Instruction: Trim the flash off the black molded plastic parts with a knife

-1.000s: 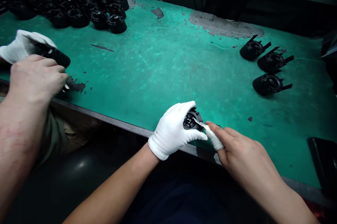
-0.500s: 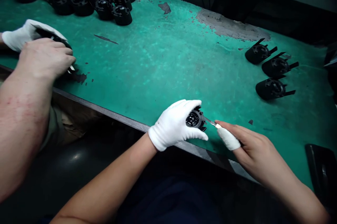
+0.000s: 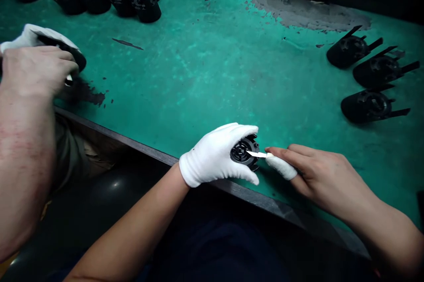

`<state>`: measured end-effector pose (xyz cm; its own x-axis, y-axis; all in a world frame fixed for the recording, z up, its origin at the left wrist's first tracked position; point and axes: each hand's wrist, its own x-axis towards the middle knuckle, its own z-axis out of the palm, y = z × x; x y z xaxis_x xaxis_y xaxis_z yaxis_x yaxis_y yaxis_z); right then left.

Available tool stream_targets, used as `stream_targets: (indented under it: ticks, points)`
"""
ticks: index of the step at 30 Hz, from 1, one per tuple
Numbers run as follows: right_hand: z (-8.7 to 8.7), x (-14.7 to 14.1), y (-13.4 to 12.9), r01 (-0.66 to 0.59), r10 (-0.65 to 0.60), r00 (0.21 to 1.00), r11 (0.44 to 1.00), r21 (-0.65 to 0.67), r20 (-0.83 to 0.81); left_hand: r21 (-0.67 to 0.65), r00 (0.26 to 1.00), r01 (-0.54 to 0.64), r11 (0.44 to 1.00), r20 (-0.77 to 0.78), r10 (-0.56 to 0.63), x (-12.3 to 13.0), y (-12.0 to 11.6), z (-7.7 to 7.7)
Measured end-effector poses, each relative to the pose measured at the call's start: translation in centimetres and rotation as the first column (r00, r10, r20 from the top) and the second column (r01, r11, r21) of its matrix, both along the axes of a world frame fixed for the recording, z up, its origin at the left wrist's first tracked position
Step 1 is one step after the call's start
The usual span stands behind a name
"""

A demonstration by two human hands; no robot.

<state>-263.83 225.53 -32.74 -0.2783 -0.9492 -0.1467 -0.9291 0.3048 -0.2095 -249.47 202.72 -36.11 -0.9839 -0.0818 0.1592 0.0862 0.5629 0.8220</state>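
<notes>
My left hand (image 3: 217, 154), in a white glove, is wrapped round a round black plastic part (image 3: 239, 151) near the table's front edge. The slotted round face of the part is turned up toward me, with small prongs along its right rim. My right hand (image 3: 318, 173), bare except for a white cover on the thumb, pinches a small knife (image 3: 256, 154). Its thin, bright blade points left and lies over the face of the black part; whether it touches cannot be made out. The knife's handle is mostly hidden in my fingers.
Three black cylindrical parts with long prongs (image 3: 367, 105) stand on the green table (image 3: 198, 78) at the right. Many similar black parts (image 3: 145, 5) crowd the back left. At the left, a co-worker's hands (image 3: 39, 67), one gloved, hold a dark part.
The knife blade has moved from beside the part's right rim to over its face, catching the light. My view has shifted slightly; the black parts at right appear farther right.
</notes>
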Motion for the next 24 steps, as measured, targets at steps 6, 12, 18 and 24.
stream_targets:
  ticks: [6,12,18,24]
  points:
    - [-0.2,0.2,-0.6,0.076,-0.076,0.996,0.997,0.006,-0.057,-0.023,0.999,-0.005,1.000,0.037,0.006,-0.1,-0.1,0.3]
    - [0.5,0.5,0.3,0.117,-0.098,0.983,0.986,-0.116,0.157,-0.044,0.996,-0.075,0.996,-0.057,0.072,1.3,0.6,0.7]
    - [0.8,1.7,-0.2,0.053,-0.038,0.977,0.996,-0.069,0.208,0.026,0.898,-0.439,0.898,-0.039,0.439,2.4,4.6,0.2]
    - [0.2,1.1,-1.2,-0.004,0.007,0.993,1.000,-0.020,0.120,0.050,0.877,-0.475,0.879,-0.061,0.477,1.9,5.6,-1.0]
